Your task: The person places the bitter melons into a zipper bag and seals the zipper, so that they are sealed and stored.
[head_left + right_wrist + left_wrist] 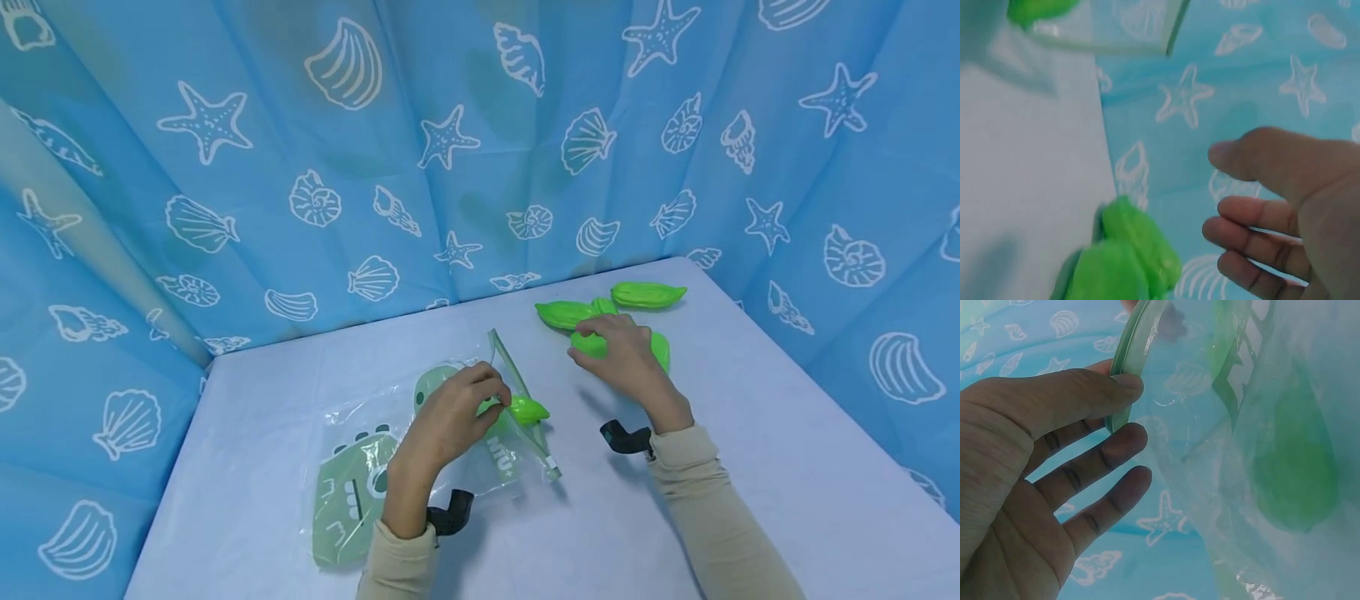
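Observation:
My left hand (450, 418) pinches the green zip edge (1124, 353) of a clear plastic bag (468, 479) between thumb and index finger, its other fingers loosely extended. The bag lies on the table, printed with green cartoon shapes and white letters. At its mouth is a bright green, pointed, pod-shaped piece (528, 409); through the plastic a green shape (1297, 462) shows in the left wrist view. My right hand (626, 357) hovers with nothing in it, fingers loosely bent, over a group of similar green pieces (1138, 247) and partly hides them in the head view.
Another long green piece (648, 294) lies at the table's back right corner. The table has a white cover (247, 450). Behind it and on both sides hangs a blue curtain (465, 200) with white shells and starfish. Each wrist wears a black camera mount (452, 512).

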Available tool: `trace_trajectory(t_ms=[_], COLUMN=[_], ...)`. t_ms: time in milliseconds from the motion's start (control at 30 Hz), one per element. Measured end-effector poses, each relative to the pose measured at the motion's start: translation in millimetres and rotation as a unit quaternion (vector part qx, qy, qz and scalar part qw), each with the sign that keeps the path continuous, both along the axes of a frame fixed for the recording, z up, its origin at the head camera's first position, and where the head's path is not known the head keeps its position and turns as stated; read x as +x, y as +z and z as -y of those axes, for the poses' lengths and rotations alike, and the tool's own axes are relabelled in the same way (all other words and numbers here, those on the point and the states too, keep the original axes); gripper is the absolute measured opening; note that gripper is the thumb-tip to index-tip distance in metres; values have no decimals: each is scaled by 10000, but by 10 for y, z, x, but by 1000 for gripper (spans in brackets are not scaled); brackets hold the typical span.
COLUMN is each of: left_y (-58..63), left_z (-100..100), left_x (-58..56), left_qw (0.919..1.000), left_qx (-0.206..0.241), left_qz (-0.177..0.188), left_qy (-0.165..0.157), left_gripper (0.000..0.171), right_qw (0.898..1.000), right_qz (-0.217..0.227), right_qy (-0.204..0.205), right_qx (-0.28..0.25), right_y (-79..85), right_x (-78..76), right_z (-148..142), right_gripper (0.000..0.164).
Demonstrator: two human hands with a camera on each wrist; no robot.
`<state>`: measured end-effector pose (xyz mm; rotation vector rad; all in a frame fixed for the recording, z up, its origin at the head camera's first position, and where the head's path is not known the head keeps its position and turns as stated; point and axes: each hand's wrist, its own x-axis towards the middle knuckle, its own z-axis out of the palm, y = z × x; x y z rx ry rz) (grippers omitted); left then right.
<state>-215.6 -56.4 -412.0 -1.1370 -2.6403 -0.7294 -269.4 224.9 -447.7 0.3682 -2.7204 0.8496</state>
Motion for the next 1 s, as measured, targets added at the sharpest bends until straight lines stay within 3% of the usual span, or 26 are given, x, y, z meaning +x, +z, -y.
trace_trajectory(t_ms=[333, 1000], left_y=[-2, 9], left_z=[6, 19], left_x=[-4, -7], left_qw=[10000, 9999], left_qx=[2, 77], left_qz=[-9, -15], left_qy=[-41, -100], left_gripper=[14, 14], right_qw=[9960, 9863], right_qz=[546, 1193], right_qy=[-684, -1021], right_qx=[178, 498], right_y=[-66, -152], right_x=[-36, -58], right_z=[-230, -340], right_gripper=[46, 58])
